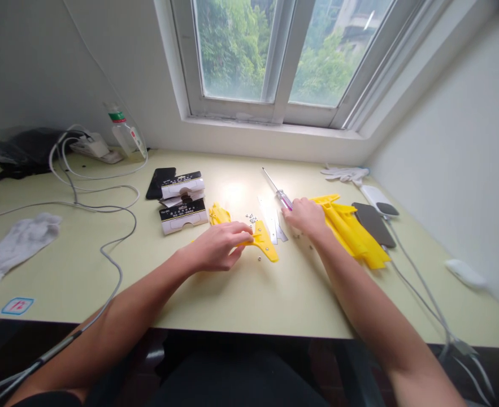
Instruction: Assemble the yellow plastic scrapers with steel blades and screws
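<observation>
Near the middle of the table, my left hand is closed around the narrow handle of a yellow T-shaped plastic scraper. Screws or nuts show in the scraper's wide head. To its right, my right hand has its fingers closed on the clear and purple handle of a screwdriver, whose shaft points away from me toward the window. Flat metal blades lie between my hands. Several small nuts are scattered by the scraper. Smaller yellow parts rest behind my left hand.
Long yellow plastic pieces lie right, beside a dark phone-like slab. Black and white boxes stand left. Cables cross the left side, near a plastic bottle and gloves. A white mouse-like object sits far right.
</observation>
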Demonstrator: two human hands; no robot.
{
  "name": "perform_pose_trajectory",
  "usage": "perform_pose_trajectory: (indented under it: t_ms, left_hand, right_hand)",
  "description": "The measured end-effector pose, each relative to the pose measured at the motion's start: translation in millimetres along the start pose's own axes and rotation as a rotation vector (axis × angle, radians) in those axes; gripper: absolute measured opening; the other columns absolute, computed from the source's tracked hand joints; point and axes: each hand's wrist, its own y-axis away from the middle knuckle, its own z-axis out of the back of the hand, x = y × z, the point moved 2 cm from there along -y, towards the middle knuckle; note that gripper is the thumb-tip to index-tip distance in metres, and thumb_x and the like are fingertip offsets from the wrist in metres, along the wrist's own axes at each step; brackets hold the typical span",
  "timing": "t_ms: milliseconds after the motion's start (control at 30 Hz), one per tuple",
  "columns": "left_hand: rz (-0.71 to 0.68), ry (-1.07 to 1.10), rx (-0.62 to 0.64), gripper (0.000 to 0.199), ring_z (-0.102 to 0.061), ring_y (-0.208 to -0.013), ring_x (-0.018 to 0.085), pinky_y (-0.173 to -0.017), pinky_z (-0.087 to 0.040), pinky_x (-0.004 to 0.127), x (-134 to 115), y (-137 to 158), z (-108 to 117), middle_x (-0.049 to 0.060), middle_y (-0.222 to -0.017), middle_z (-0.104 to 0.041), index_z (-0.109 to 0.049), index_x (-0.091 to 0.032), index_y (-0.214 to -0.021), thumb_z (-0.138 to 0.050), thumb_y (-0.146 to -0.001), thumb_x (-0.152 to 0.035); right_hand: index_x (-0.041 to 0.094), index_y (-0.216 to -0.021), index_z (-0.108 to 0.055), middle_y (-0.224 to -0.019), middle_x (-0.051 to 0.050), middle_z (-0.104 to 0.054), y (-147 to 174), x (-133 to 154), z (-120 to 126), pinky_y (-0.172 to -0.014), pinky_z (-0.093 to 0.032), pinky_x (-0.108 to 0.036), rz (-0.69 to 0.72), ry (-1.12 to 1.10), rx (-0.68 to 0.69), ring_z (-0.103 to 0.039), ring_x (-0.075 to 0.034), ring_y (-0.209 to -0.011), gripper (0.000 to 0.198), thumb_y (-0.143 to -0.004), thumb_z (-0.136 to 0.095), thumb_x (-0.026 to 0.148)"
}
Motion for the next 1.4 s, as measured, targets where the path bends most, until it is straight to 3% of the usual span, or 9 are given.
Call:
perform_pose_trajectory:
  t_ms: [233, 367, 467, 633, 733, 833, 1067, 1300, 1400]
  left_hand:
    - [-0.01, 0.009, -0.018, 0.022, -0.065, -0.104, 0.02, -0.084, -0.057, 0.035, 0, 0, -3, 0.009, -0.116, -0.067, -0.064, -0.018, -0.104, -0.05, -0.089, -0.011]
    - [-0.003, 0.018, -0.022, 0.023, -0.065, -0.104, 0.02, -0.085, -0.057, 0.035, 0, 1, -6, 0.009, -0.115, -0.067, -0.065, -0.017, -0.103, -0.051, -0.087, -0.01]
    - [-0.011, 0.026, -0.031, 0.025, -0.065, -0.104, 0.02, -0.086, -0.057, 0.036, 0, 0, -7, 0.009, -0.115, -0.068, -0.066, -0.018, -0.104, -0.051, -0.086, -0.009]
    - [-0.004, 0.023, -0.007, 0.026, -0.065, -0.104, 0.02, -0.086, -0.057, 0.035, 2, 0, -10, 0.009, -0.115, -0.068, -0.066, -0.018, -0.104, -0.052, -0.085, -0.008]
    - [-0.008, 0.02, 0.005, 0.025, -0.065, -0.102, 0.02, -0.086, -0.057, 0.035, 1, 0, -12, 0.009, -0.115, -0.068, -0.065, -0.019, -0.104, -0.052, -0.085, -0.009]
    - [-0.01, 0.014, 0.02, 0.025, -0.065, -0.101, 0.02, -0.085, -0.057, 0.035, 0, 0, -13, 0.008, -0.116, -0.067, -0.065, -0.018, -0.104, -0.051, -0.085, -0.009]
    - [-0.008, 0.017, 0.034, 0.025, -0.065, -0.101, 0.02, -0.084, -0.056, 0.035, -1, -1, -14, 0.009, -0.117, -0.067, -0.064, -0.018, -0.105, -0.05, -0.086, -0.009]
    - [-0.022, 0.019, 0.02, 0.025, -0.065, -0.1, 0.02, -0.085, -0.056, 0.034, -1, -1, -14, 0.009, -0.116, -0.067, -0.065, -0.017, -0.104, -0.051, -0.086, -0.009]
    - [-0.02, 0.018, 0.022, 0.024, -0.065, -0.1, 0.019, -0.084, -0.056, 0.033, -1, -1, -14, 0.009, -0.116, -0.067, -0.065, -0.017, -0.103, -0.051, -0.086, -0.009]
  right_hand:
    - [0.015, -0.108, -0.065, -0.103, -0.021, -0.069, -16, -5, 22, -0.079, -0.05, -0.044, -0.075, -0.069, -0.041, -0.066, -0.034, -0.097, 0.047, -0.091, -0.039, 0.049]
    - [0.015, -0.113, -0.058, -0.104, -0.019, -0.068, -26, -7, 52, -0.082, -0.049, -0.045, -0.035, -0.263, -0.401, -0.066, -0.033, -0.097, 0.046, -0.093, -0.038, 0.051]
    - [0.016, -0.118, -0.047, -0.097, -0.014, -0.069, -26, -6, 73, -0.073, -0.051, -0.04, 0.033, -0.55, -0.704, -0.067, -0.025, -0.081, 0.039, -0.097, -0.034, 0.046]
    - [0.024, -0.107, -0.036, -0.07, 0.001, -0.056, -3, -1, 106, -0.054, -0.047, -0.031, 0.277, -1.049, -0.998, -0.06, -0.017, -0.059, 0.022, -0.1, -0.031, 0.044]
    - [0.026, -0.095, -0.04, -0.061, 0.004, -0.046, 15, 10, 121, -0.046, -0.04, -0.026, 0.428, -1.246, -0.922, -0.054, -0.014, -0.051, 0.024, -0.099, -0.032, 0.048]
    - [0.026, -0.094, -0.042, -0.063, 0.004, -0.045, 26, 24, 123, -0.045, -0.039, -0.025, 0.508, -1.275, -0.807, -0.052, -0.012, -0.05, 0.026, -0.099, -0.033, 0.049]
    - [0.026, -0.109, -0.044, -0.066, 0.002, -0.053, 25, 39, 106, -0.048, -0.044, -0.024, 0.484, -1.179, -0.632, -0.059, -0.013, -0.056, 0.036, -0.099, -0.029, 0.057]
    - [0.026, -0.102, -0.046, -0.067, 0.001, -0.055, 22, 37, 108, -0.044, -0.041, -0.024, 0.519, -1.201, -0.691, -0.055, -0.011, -0.052, 0.032, -0.099, -0.033, 0.055]
    - [0.026, -0.094, -0.046, -0.06, 0.005, -0.048, 16, 35, 108, -0.039, -0.038, -0.023, 0.618, -1.264, -0.754, -0.052, -0.01, -0.045, 0.029, -0.099, -0.037, 0.054]
